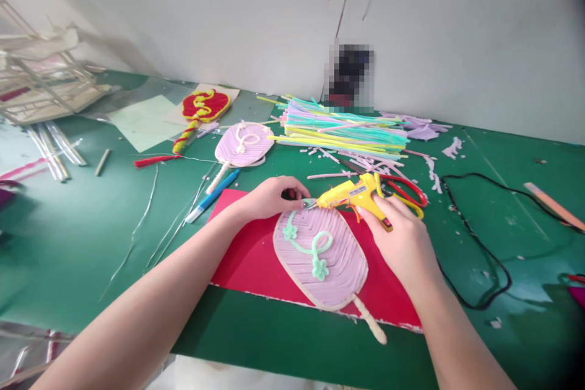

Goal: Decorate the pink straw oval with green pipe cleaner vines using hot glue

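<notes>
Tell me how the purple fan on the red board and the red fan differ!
The purple fan has green flowers; the red fan has yellow curls. The purple fan's handle is pale; the red fan's is striped red and yellow. The purple fan lies nearer than the red fan. Both have handles.

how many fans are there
3: the near fan on the red board, the middle fan left of the pipe cleaners, and the red fan farther left. Another may be hidden under the middle fan.

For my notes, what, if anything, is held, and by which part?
The right hand holds the yellow glue gun by its handle; whether the left hand holds anything cannot be told.
</notes>
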`<state>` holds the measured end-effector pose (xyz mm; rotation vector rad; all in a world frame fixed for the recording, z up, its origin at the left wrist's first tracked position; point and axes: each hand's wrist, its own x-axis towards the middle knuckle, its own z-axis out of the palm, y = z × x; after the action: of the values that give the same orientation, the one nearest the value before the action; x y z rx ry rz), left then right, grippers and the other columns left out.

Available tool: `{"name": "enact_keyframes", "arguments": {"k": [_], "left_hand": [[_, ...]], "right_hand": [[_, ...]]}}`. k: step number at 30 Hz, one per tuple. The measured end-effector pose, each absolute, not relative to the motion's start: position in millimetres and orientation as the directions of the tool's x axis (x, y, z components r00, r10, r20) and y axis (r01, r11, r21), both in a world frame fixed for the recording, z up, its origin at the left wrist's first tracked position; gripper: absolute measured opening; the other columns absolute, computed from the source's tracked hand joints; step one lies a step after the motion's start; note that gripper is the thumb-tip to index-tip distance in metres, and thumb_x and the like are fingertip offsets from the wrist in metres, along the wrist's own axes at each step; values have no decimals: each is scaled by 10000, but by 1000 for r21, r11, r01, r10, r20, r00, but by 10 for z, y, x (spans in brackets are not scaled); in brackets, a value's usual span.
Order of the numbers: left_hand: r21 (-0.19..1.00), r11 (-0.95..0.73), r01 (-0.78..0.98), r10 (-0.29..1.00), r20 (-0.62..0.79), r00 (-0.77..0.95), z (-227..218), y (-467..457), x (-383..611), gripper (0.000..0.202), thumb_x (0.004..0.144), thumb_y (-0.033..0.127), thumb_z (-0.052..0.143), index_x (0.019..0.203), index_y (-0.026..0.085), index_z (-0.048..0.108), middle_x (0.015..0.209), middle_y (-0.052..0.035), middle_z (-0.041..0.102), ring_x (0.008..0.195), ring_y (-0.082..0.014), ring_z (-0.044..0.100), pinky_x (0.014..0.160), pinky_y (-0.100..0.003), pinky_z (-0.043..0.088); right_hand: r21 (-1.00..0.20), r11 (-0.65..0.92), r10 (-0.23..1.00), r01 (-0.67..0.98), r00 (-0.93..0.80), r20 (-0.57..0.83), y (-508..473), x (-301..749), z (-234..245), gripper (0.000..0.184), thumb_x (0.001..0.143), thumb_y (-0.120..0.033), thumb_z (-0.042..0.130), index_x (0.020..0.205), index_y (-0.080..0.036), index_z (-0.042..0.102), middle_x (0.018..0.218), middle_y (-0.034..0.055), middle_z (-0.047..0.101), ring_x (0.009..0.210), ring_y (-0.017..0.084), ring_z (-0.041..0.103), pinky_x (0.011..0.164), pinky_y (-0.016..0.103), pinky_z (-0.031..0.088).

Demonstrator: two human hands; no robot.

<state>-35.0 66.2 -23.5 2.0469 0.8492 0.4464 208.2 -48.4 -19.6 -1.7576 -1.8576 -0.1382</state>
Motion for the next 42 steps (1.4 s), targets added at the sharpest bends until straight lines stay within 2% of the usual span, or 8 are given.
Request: {"name": "enact_keyframes", "arguments": {"k": [10,42], "left_hand": [[817,-420,394,706,22,708,-221,659,-348,239,818,305,561,964,157,677,852,-31,640,756,-131,576,713,-238,458],[821,-407,400,698,-3,716,-234,670,-356,260,788,305,601,991,160,672,852,-32,637,749,-134,575,700,-241,459]], "right_hand": [[-313,124,889,942,35,458,-483,2070,-183,384,895,-428,488,1091,-142,653,895,106,668,739,214,638,604,300,457],[-346,141,888,927,36,458,-475,2073,-213,395,893,-447,483,1097,-150,645,903,111,657,770,220,630,628,306,461]]}}
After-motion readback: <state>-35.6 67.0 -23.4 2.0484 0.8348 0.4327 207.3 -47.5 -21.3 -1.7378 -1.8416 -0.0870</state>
